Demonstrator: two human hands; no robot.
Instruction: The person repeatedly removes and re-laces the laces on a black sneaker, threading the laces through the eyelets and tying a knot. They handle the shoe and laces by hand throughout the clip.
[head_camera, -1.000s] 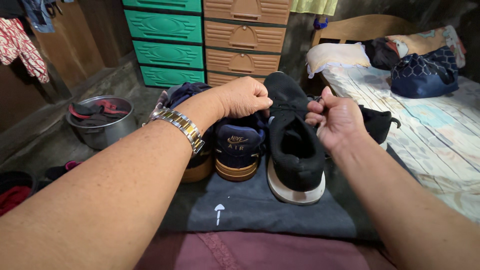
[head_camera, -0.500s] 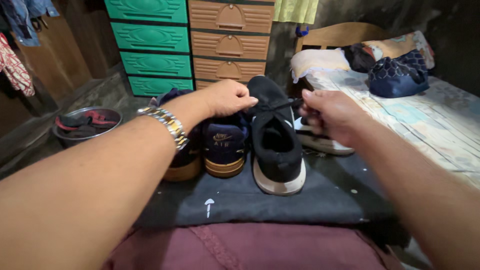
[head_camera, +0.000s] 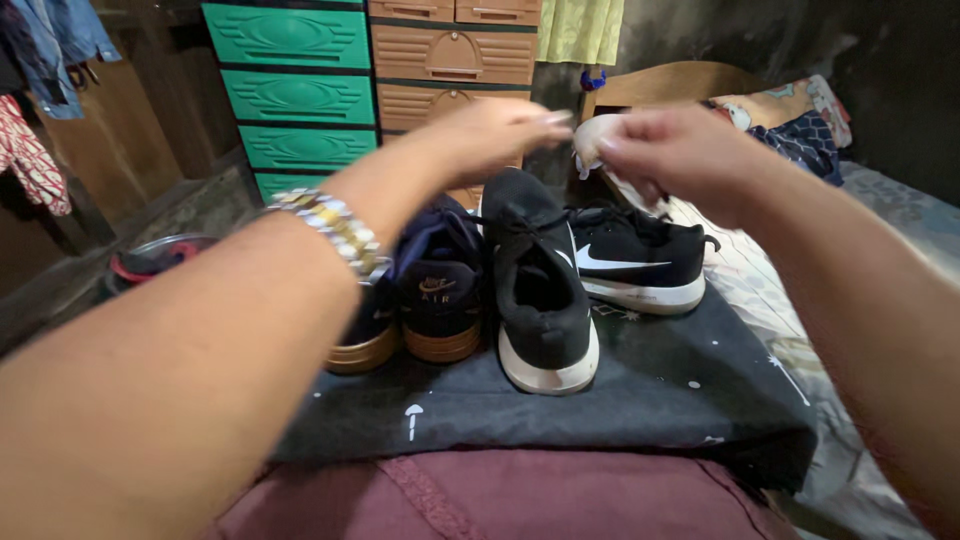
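My left hand (head_camera: 490, 132) and my right hand (head_camera: 678, 150) hover close together, raised above a black sneaker with a white sole (head_camera: 545, 300). Both hands are blurred by motion, so I cannot tell whether they pinch anything. The sneaker's laces (head_camera: 515, 218) lie loose across its tongue. A silver and gold wristwatch (head_camera: 335, 228) sits on my left wrist. A second black sneaker (head_camera: 635, 265) lies just right of the first one. Left of it stands a navy sneaker with a tan sole (head_camera: 435, 295), and its pair (head_camera: 362, 335) is partly hidden behind my left forearm.
All the shoes rest on a dark cloth (head_camera: 650, 395) spread over my lap, above a maroon garment (head_camera: 500, 495). Green drawers (head_camera: 295, 80) and tan drawers (head_camera: 450, 55) stand behind. A bed (head_camera: 900, 220) runs along the right. A metal basin (head_camera: 150, 258) sits on the floor at left.
Both hands have lifted away from the black sneaker's laces and now hang above it. The second black sneaker, earlier hidden behind my right hand, is in full view.
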